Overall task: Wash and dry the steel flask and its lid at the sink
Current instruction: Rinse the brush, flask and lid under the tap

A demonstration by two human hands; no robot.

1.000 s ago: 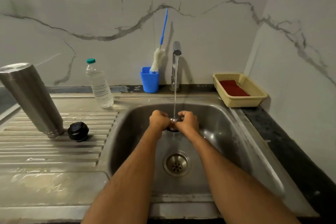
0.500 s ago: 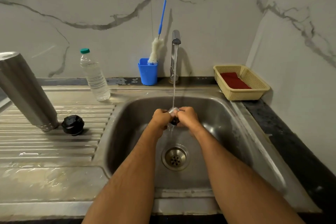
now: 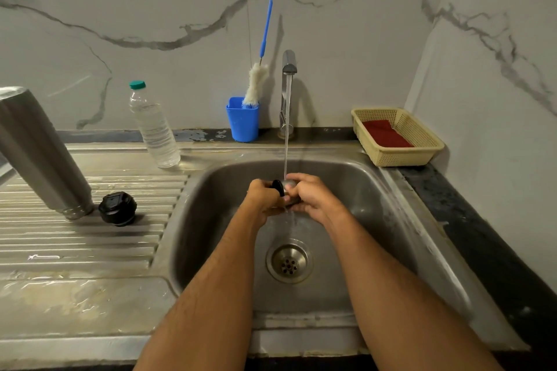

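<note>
Both hands over the sink (image 3: 391, 190), under the running tap (image 3: 288, 69). Left hand (image 3: 265, 196) and right hand (image 3: 313, 199) curl around a small steel-and-black lid piece (image 3: 281, 187), stream hitting it. Steel flask (image 3: 42, 153) stands upside down on the drainboard (image 3: 90, 250), black cap (image 3: 117, 208) just beside it. Water bottle (image 3: 153, 126) behind.

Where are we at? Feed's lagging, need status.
Left hand and right hand both gripping small steel lid piece under running tap. Steel flask inverted on drainboard. Nothing in the way.
</note>
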